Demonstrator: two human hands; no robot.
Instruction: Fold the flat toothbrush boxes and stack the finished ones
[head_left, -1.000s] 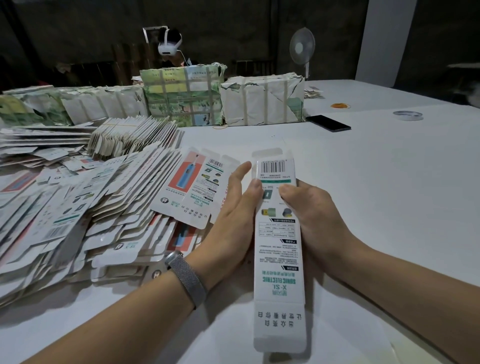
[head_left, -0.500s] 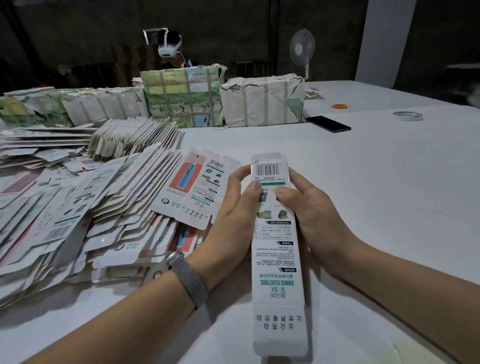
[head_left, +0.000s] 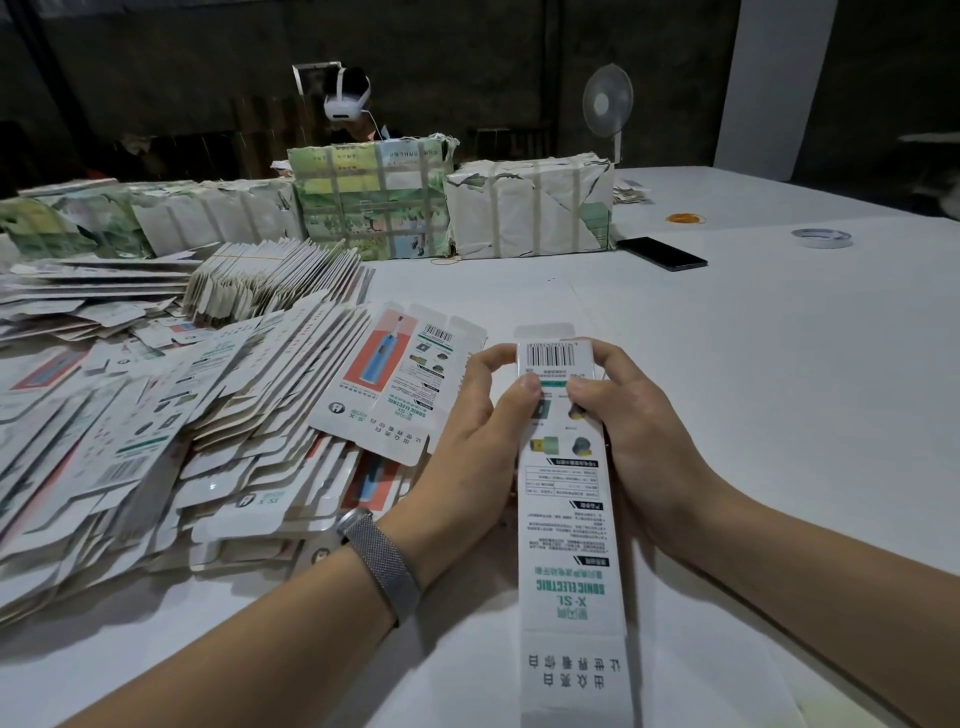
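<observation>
While gripped, box (head_left: 566, 499) between hands (head_left: 480, 431).

A toothbrush box (head_left: 566, 519) lies on the table (head_left: 779, 415), flat boxes (head_left: 156, 441) heaped left, wrapped bundles (head_left: 524, 208) behind.

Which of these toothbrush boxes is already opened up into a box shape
The long white toothbrush box gripped by both hands; the flat white box blanks heaped to its left lie unfolded.
</observation>
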